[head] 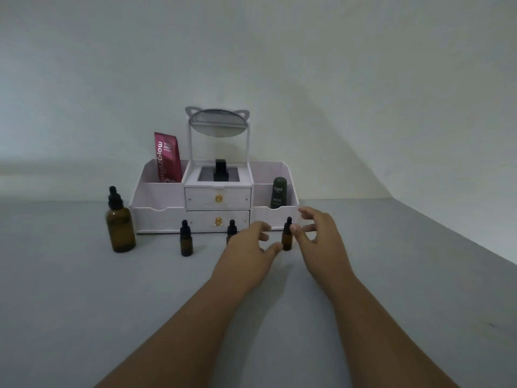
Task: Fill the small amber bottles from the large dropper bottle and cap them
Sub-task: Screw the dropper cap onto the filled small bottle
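Observation:
A large amber dropper bottle [120, 224] with a black dropper cap stands at the left of the grey table. Three small amber bottles with black dropper caps stand in a row before the organizer: the left one [186, 239], the middle one [231, 229] partly hidden behind my left hand, and the right one [287, 235]. My left hand [251, 245] is open just left of the right bottle, thumb near its base. My right hand [316, 232] is open just right of it, thumb tip at its cap. Neither hand closes on it.
A white desk organizer [218, 197] with two drawers and a cat-ear mirror [218, 121] stands against the wall. It holds a pink pouch [166, 156], a black item [221, 170] and a dark green bottle [279, 191]. The table edge runs diagonally at the right.

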